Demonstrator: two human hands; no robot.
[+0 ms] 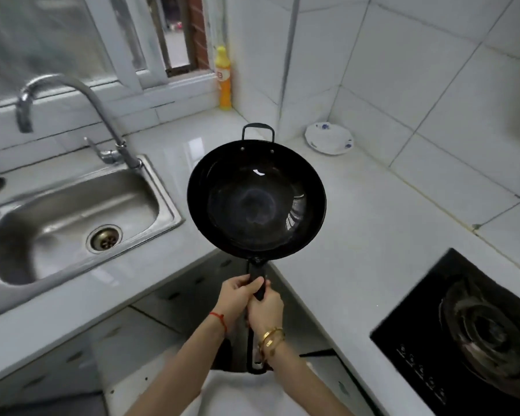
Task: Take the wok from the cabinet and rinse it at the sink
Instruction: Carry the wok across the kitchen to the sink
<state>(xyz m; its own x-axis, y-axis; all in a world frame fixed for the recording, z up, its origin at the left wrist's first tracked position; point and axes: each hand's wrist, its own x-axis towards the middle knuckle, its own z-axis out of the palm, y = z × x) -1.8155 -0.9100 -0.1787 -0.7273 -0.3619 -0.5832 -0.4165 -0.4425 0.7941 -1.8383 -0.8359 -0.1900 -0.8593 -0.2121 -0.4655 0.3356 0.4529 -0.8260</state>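
A black wok (256, 199) with a long handle and a small loop handle at its far rim hangs level above the inner corner of the white counter. Both hands grip its long handle: my left hand (237, 291) nearer the bowl, my right hand (266, 307) just behind it. The wok's inside looks empty and shiny. The steel sink (150, 187) lies to the left of the wok, with its drain (104, 238) in view. The curved faucet (81, 94) stands behind the sink, and no water runs from it.
A yellow bottle (223, 78) stands on the window ledge at the back. A white patterned dish (328, 138) sits in the far counter corner. A black gas hob (475, 334) fills the right front. An open white cabinet door (150, 382) is below my arms.
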